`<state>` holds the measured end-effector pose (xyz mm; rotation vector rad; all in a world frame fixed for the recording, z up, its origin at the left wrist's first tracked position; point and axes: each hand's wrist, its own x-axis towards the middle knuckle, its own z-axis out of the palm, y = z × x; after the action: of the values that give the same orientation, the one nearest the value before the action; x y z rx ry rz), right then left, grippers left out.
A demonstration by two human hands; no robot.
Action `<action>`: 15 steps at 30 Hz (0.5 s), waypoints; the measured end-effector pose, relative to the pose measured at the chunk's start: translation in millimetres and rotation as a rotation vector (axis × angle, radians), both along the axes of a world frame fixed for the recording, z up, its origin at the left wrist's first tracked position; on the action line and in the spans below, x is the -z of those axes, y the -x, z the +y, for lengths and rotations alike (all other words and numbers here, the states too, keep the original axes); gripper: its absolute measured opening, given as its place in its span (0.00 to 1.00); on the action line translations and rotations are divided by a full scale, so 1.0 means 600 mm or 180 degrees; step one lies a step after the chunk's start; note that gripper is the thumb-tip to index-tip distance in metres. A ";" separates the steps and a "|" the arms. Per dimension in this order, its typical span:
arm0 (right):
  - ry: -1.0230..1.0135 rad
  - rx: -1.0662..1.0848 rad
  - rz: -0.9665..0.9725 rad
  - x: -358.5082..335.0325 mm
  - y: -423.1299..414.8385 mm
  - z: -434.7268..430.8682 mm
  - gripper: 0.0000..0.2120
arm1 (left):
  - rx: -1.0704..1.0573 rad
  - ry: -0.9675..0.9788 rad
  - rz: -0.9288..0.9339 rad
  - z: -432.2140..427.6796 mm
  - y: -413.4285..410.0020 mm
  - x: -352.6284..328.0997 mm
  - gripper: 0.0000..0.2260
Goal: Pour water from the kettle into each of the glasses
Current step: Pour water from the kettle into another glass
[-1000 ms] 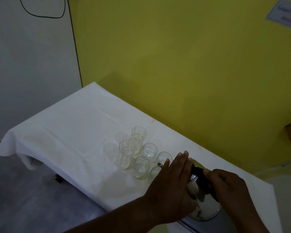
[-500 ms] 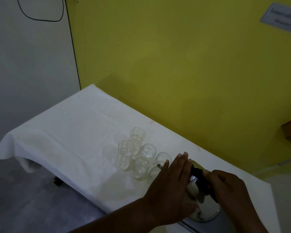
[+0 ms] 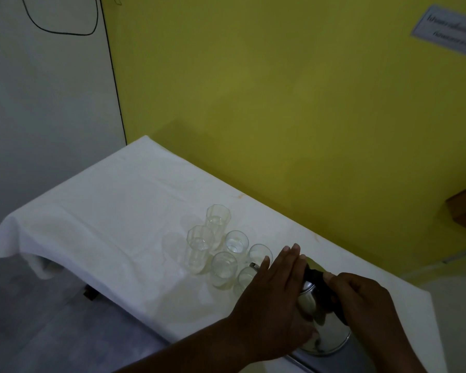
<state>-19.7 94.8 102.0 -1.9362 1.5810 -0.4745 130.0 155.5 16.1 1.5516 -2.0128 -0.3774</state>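
A glossy polished metal kettle point(image 3: 326, 327) with a matt black handle point(image 3: 316, 277) is seen; clear smooth glasses point(image 3: 223, 267) are set on matt white cloth point(image 3: 105, 211).

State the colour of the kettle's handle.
Black: the handle of the shiny steel kettle shows best in the head view.

Both arms are bare as far as the bottom edge of the view, with no sleeve, watch or bracelet showing. The left hand point(image 3: 276, 300) and the right hand point(image 3: 366, 305) wear no gloves or rings, and the fingernails are short and plain.
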 end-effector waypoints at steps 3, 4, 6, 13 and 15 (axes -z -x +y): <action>-0.0013 0.0007 -0.0010 0.000 0.000 0.000 0.23 | -0.0002 -0.0007 0.0008 0.000 0.000 0.000 0.46; -0.0010 0.0006 -0.0004 0.000 0.000 0.000 0.24 | -0.0013 0.0005 -0.0009 0.000 0.000 0.000 0.46; -0.0003 0.0006 0.0010 0.001 -0.001 0.000 0.24 | -0.0029 0.0023 -0.0029 0.000 0.000 0.001 0.45; -0.0007 0.0010 0.0059 0.003 -0.002 -0.004 0.24 | -0.0040 0.0024 0.0000 -0.001 -0.003 0.003 0.45; -0.0012 0.0051 0.0046 0.005 -0.002 -0.005 0.24 | -0.0041 -0.0003 0.0039 0.000 -0.003 0.002 0.45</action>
<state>-18.4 92.1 99.1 -1.9293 1.6065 -0.4648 131.7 155.2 15.1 1.5586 -1.9927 -0.3819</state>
